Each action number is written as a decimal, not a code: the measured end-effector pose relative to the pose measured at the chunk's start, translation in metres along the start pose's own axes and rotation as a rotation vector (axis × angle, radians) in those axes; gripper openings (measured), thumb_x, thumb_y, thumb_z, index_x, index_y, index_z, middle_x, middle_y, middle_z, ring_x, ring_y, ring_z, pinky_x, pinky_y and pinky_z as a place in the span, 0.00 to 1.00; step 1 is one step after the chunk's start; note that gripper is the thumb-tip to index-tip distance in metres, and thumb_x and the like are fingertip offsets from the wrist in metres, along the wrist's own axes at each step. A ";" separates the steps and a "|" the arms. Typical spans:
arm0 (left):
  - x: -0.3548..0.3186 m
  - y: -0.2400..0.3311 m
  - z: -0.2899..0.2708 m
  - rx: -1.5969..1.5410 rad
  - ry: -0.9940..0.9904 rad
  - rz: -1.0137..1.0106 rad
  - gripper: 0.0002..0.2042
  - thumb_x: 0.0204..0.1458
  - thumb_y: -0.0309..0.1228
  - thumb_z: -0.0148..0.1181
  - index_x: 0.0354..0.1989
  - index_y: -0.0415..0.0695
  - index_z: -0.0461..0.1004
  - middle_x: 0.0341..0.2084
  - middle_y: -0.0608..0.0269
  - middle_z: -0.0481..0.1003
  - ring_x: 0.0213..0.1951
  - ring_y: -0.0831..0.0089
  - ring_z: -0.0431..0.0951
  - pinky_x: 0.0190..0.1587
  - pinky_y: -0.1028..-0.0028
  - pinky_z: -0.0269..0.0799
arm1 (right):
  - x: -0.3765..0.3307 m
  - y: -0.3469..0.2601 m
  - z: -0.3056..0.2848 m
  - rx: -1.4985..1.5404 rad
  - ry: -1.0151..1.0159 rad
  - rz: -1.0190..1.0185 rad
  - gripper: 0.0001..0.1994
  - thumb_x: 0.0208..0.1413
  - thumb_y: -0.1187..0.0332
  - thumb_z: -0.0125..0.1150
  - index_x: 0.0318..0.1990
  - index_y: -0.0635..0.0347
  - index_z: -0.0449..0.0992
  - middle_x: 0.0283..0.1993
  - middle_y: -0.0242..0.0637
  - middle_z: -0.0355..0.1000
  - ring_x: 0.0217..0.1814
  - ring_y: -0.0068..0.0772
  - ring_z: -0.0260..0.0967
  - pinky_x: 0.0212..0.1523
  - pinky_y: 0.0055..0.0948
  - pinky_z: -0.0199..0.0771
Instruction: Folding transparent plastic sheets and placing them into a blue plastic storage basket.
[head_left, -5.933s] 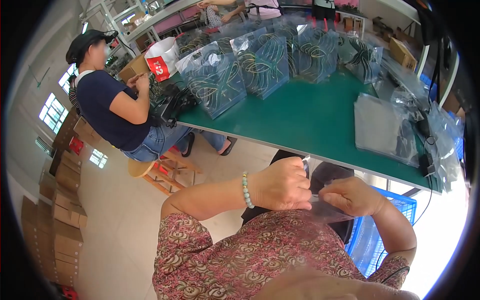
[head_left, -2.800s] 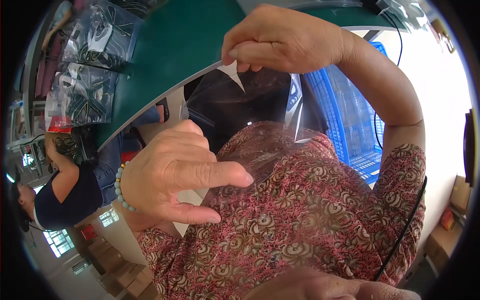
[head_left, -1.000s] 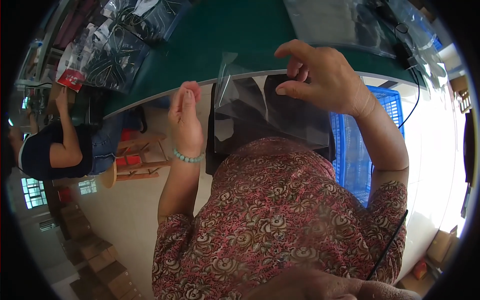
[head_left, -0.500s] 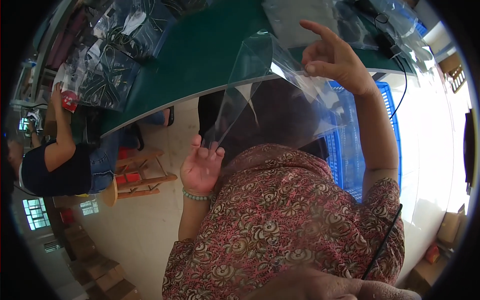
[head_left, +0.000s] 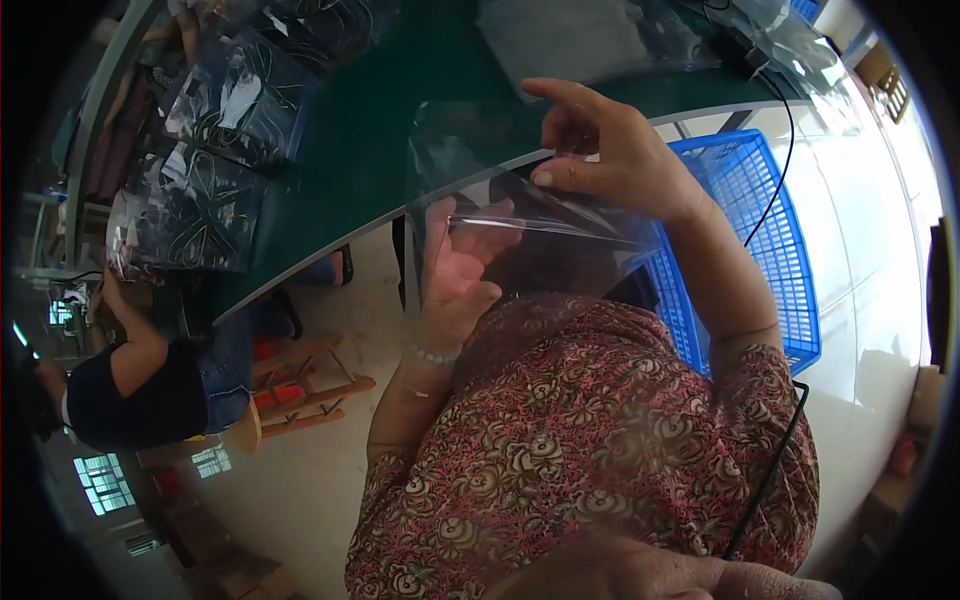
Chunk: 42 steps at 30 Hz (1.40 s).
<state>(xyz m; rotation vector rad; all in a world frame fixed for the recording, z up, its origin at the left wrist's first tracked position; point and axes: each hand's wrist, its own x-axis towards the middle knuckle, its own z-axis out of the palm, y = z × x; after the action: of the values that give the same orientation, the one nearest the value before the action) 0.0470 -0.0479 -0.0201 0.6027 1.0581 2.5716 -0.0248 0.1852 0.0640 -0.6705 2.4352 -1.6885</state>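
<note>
A clear plastic sheet or bag (head_left: 450,150) hangs at the near edge of the green table, in front of my body. My right hand (head_left: 625,155) grips its right side between thumb and bent fingers, while the index finger sticks out to the left. Through the film shows my left hand (head_left: 462,265), palm up with its fingers spread apart. Whether that hand is inside a bag or just under a sheet, I cannot tell. A shiny fold runs across the plastic from my left fingers to the right.
Flat clear plastic (head_left: 570,45) lies at the far side of the green table (head_left: 350,150). Packed bags with dark cords (head_left: 215,205) sit at the left. A blue basket (head_left: 790,270) stands right of me. A seated person (head_left: 140,390) works at the left, near a wooden stool (head_left: 310,395).
My left hand has moved up and right, now behind the film with its fingers spread, having held the plastic's lower corner. My right hand has come lower and left, still gripping it.
</note>
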 end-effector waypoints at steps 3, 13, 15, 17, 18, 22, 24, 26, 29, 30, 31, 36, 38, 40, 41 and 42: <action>0.013 -0.003 -0.022 1.041 0.101 0.458 0.25 0.56 0.34 0.65 0.58 0.38 0.64 0.57 0.40 0.67 0.54 0.54 0.74 0.56 0.58 0.71 | 0.000 -0.013 0.006 -0.007 0.016 -0.132 0.39 0.47 0.68 0.74 0.69 0.57 0.63 0.42 0.34 0.71 0.46 0.28 0.71 0.52 0.31 0.72; 0.005 0.030 0.029 0.665 0.410 -0.104 0.15 0.55 0.24 0.60 0.52 0.38 0.74 0.51 0.55 0.72 0.52 0.65 0.75 0.51 0.70 0.74 | -0.007 -0.028 -0.011 0.041 -0.120 -0.389 0.40 0.43 0.70 0.67 0.69 0.59 0.62 0.53 0.45 0.72 0.59 0.42 0.71 0.65 0.38 0.66; 0.012 0.029 0.045 0.396 0.477 -0.048 0.17 0.47 0.24 0.67 0.47 0.37 0.77 0.49 0.51 0.73 0.52 0.61 0.75 0.54 0.65 0.73 | -0.007 -0.022 -0.009 0.074 -0.194 -0.427 0.43 0.40 0.72 0.63 0.70 0.62 0.60 0.55 0.47 0.72 0.61 0.44 0.71 0.66 0.39 0.66; 0.024 0.025 0.027 0.870 0.259 0.293 0.16 0.46 0.25 0.68 0.46 0.38 0.78 0.49 0.51 0.73 0.52 0.60 0.75 0.54 0.64 0.73 | -0.010 -0.026 -0.011 0.047 -0.217 -0.383 0.44 0.39 0.73 0.62 0.71 0.62 0.58 0.57 0.48 0.71 0.61 0.45 0.70 0.66 0.39 0.66; 0.028 0.024 0.020 1.322 0.003 0.652 0.16 0.45 0.26 0.70 0.44 0.39 0.79 0.49 0.50 0.73 0.51 0.59 0.76 0.53 0.64 0.74 | -0.011 -0.027 -0.011 0.019 -0.239 -0.346 0.44 0.38 0.74 0.60 0.71 0.62 0.57 0.59 0.49 0.70 0.62 0.46 0.70 0.66 0.39 0.66; 0.027 0.024 0.024 1.554 -0.145 0.485 0.14 0.59 0.40 0.62 0.39 0.39 0.76 0.54 0.55 0.69 0.64 0.55 0.63 0.65 0.57 0.60 | -0.009 -0.017 -0.010 0.008 -0.250 -0.441 0.39 0.48 0.73 0.59 0.72 0.50 0.58 0.59 0.49 0.69 0.46 0.31 0.74 0.40 0.26 0.76; 0.027 0.023 0.025 1.530 -0.156 0.462 0.19 0.55 0.47 0.65 0.37 0.41 0.77 0.51 0.59 0.73 0.65 0.56 0.61 0.65 0.55 0.55 | -0.011 -0.025 -0.006 0.017 -0.306 -0.340 0.40 0.47 0.72 0.60 0.72 0.52 0.57 0.61 0.52 0.69 0.47 0.36 0.75 0.44 0.32 0.76; 0.025 0.025 0.031 1.516 -0.164 0.343 0.18 0.45 0.42 0.73 0.41 0.45 0.80 0.54 0.63 0.71 0.64 0.60 0.59 0.64 0.63 0.61 | -0.010 -0.020 0.003 -0.050 -0.267 -0.370 0.41 0.45 0.74 0.59 0.72 0.55 0.57 0.60 0.51 0.68 0.54 0.40 0.73 0.52 0.34 0.73; 0.025 0.016 0.017 1.318 -0.121 0.463 0.20 0.45 0.41 0.74 0.43 0.43 0.79 0.49 0.64 0.76 0.62 0.58 0.61 0.64 0.62 0.57 | -0.009 -0.020 0.012 -0.142 -0.213 -0.397 0.42 0.43 0.76 0.59 0.72 0.57 0.56 0.59 0.51 0.68 0.59 0.43 0.72 0.60 0.36 0.71; 0.023 0.014 0.019 1.323 -0.117 0.462 0.20 0.45 0.41 0.74 0.43 0.43 0.79 0.49 0.64 0.76 0.62 0.58 0.61 0.64 0.62 0.57 | -0.010 -0.020 0.013 -0.173 -0.186 -0.377 0.42 0.44 0.75 0.60 0.72 0.57 0.56 0.57 0.50 0.69 0.58 0.43 0.73 0.60 0.36 0.72; 0.020 0.007 0.023 1.159 -0.014 0.401 0.20 0.46 0.41 0.74 0.44 0.43 0.78 0.48 0.64 0.77 0.63 0.59 0.61 0.64 0.60 0.56 | -0.009 -0.021 0.015 -0.169 -0.188 -0.381 0.42 0.44 0.75 0.60 0.72 0.57 0.56 0.57 0.50 0.69 0.58 0.43 0.73 0.60 0.36 0.72; 0.014 0.004 0.040 0.745 0.137 0.190 0.27 0.56 0.44 0.66 0.58 0.41 0.69 0.56 0.58 0.67 0.63 0.63 0.62 0.66 0.59 0.54 | -0.010 -0.028 0.016 -0.023 -0.213 -0.181 0.40 0.43 0.74 0.60 0.70 0.58 0.58 0.54 0.50 0.71 0.55 0.44 0.73 0.59 0.36 0.72; 0.014 0.000 0.033 0.792 0.118 0.197 0.28 0.56 0.43 0.66 0.60 0.41 0.67 0.56 0.58 0.66 0.63 0.64 0.62 0.66 0.60 0.54 | -0.010 -0.024 0.016 -0.027 -0.203 -0.194 0.40 0.43 0.74 0.60 0.70 0.59 0.59 0.53 0.49 0.71 0.55 0.44 0.73 0.58 0.36 0.73; 0.016 -0.002 0.032 0.836 0.093 0.201 0.29 0.56 0.43 0.65 0.62 0.40 0.65 0.56 0.57 0.66 0.63 0.65 0.62 0.66 0.61 0.54 | -0.010 -0.021 0.018 -0.032 -0.187 -0.203 0.39 0.43 0.74 0.59 0.69 0.59 0.60 0.52 0.49 0.72 0.55 0.43 0.73 0.58 0.36 0.73; 0.019 -0.002 0.036 0.749 0.097 0.184 0.28 0.54 0.40 0.68 0.60 0.40 0.68 0.57 0.57 0.65 0.63 0.64 0.63 0.66 0.62 0.56 | -0.010 -0.020 0.020 -0.040 -0.175 -0.169 0.38 0.44 0.75 0.59 0.69 0.60 0.60 0.52 0.49 0.73 0.55 0.43 0.73 0.58 0.36 0.73; 0.020 -0.002 0.039 0.661 0.104 0.168 0.27 0.52 0.37 0.71 0.57 0.40 0.70 0.57 0.57 0.65 0.63 0.63 0.63 0.65 0.62 0.57 | -0.011 -0.021 0.021 -0.049 -0.165 -0.135 0.37 0.44 0.75 0.59 0.68 0.60 0.61 0.51 0.49 0.73 0.55 0.43 0.73 0.58 0.35 0.73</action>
<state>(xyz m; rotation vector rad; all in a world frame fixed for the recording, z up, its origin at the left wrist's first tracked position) 0.0489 -0.0148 0.0087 0.7317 1.9939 2.3725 -0.0019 0.1655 0.0730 -0.9603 2.3708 -1.5535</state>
